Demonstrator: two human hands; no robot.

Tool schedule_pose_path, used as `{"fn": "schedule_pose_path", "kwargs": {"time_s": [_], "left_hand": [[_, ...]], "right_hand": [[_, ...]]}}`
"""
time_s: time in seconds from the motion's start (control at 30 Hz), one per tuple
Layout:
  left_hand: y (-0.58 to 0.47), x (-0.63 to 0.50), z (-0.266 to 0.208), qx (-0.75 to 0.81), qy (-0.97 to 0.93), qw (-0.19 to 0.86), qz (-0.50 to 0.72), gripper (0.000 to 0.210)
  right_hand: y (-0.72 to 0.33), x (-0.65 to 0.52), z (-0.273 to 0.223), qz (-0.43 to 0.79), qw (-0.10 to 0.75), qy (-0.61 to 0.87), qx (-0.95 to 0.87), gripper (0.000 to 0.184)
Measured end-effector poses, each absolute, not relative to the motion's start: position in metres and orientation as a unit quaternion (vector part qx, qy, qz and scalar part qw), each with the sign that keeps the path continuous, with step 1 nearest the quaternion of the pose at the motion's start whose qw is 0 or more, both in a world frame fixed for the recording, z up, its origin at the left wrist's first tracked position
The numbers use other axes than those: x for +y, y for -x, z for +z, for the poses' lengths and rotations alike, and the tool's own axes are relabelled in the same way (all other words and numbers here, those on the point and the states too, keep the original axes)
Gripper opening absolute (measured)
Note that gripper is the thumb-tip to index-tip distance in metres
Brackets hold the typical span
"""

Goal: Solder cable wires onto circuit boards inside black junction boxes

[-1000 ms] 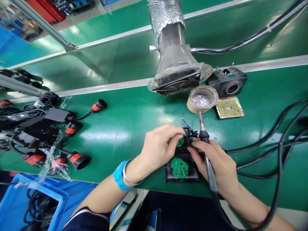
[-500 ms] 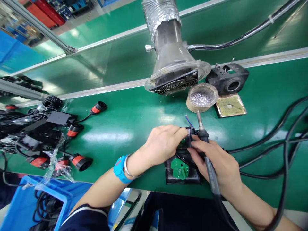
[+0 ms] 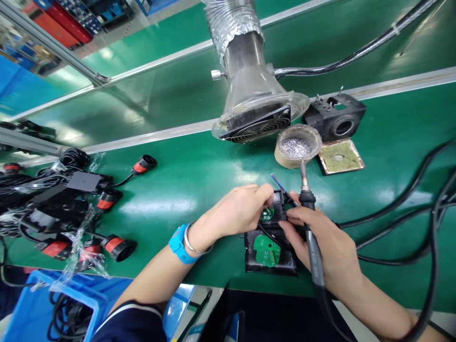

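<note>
My right hand (image 3: 327, 242) holds a soldering iron (image 3: 310, 237) with its metal tip pointing away from me, near the rim of the solder pot. Its thumb and fingertips also rest at the right edge of an opened black case (image 3: 278, 204). My left hand (image 3: 242, 209) is closed over the case's left side, its fingertips hidden, beside a small green circuit board (image 3: 267, 213). Thin blue and red wires (image 3: 277, 181) stick up at the case's far edge. Nearer me, a larger green circuit board (image 3: 267, 251) lies in the other case half (image 3: 251, 266).
A pot of silvery solder bits (image 3: 280, 154) stands beyond the iron, beside a yellowish sponge tray (image 3: 340, 156) and a black iron stand (image 3: 335, 116). A fume extractor (image 3: 261, 102) hangs above. Black cables (image 3: 388, 218) lie right; connectors (image 3: 119, 247) and a blue bin (image 3: 96, 285) are left.
My left hand has shifted slightly left, showing more of the small green board. The iron's tip has swung a little to the right.
</note>
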State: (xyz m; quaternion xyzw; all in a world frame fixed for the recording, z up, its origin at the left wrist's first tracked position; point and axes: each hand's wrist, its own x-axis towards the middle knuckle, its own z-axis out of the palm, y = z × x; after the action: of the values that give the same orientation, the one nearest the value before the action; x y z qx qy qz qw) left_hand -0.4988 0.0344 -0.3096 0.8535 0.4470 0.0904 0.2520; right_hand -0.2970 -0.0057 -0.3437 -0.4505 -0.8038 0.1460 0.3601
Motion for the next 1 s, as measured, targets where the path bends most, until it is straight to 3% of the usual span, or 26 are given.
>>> {"fn": "schedule_pose_path", "kwargs": {"time_s": [0.23, 0.6, 1.0], "left_hand": [[0.488, 0.029, -0.298, 0.46, -0.874, 0.154, -0.009, 0.024], [0.507, 0.025, -0.31, 0.473, -0.834, 0.249, 0.138, 0.025], [0.498, 0.029, -0.308, 0.468, -0.849, 0.233, 0.076, 0.027]], "right_hand": [[0.296, -0.008, -0.347, 0.158, 0.346, 0.463, -0.8, 0.025], [0.297, -0.005, -0.344, 0.14, 0.384, 0.439, -0.8, 0.026], [0.286, -0.007, -0.339, 0.132, 0.389, 0.445, -0.796, 0.032]]}}
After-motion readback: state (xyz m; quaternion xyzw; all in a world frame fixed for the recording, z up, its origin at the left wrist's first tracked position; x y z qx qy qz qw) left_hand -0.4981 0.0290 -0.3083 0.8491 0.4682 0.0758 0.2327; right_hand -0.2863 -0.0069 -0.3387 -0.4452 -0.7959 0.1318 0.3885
